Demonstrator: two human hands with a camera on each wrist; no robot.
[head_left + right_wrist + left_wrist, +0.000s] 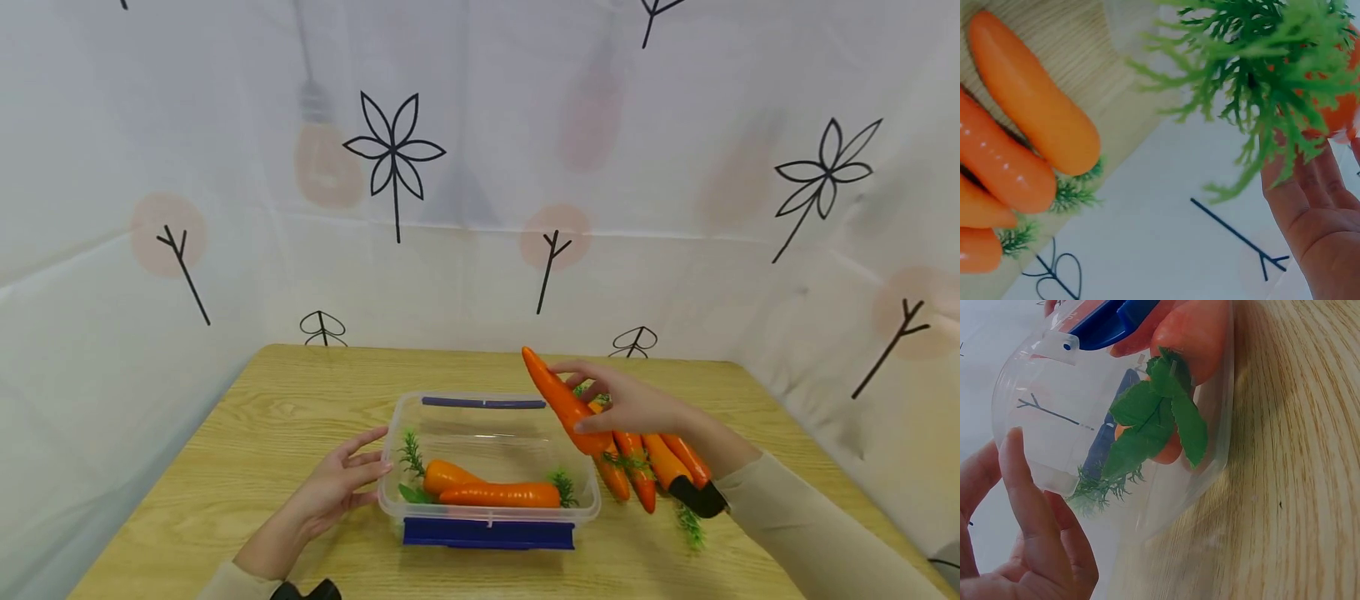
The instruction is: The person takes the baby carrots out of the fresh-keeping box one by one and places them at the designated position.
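My right hand (637,408) grips an orange carrot (557,387) by its thick end, its tip slanting up to the left, above the right side of a clear plastic box (480,425). In the right wrist view its feathery green top (1254,81) covers part of the hand. My left hand (337,483) has its fingers extended and touches the box's left rim. Inside the box lie an orange carrot (498,495) with feathery greens and a second carrot (446,475) behind it. Broad green leaves (1141,419) show through the wall in the left wrist view.
Several more carrots (660,462) lie side by side on the wooden table (300,392), right of the box. Blue latches (487,534) run along the box's front and back. A white patterned cloth (480,275) hangs behind and beside the table.
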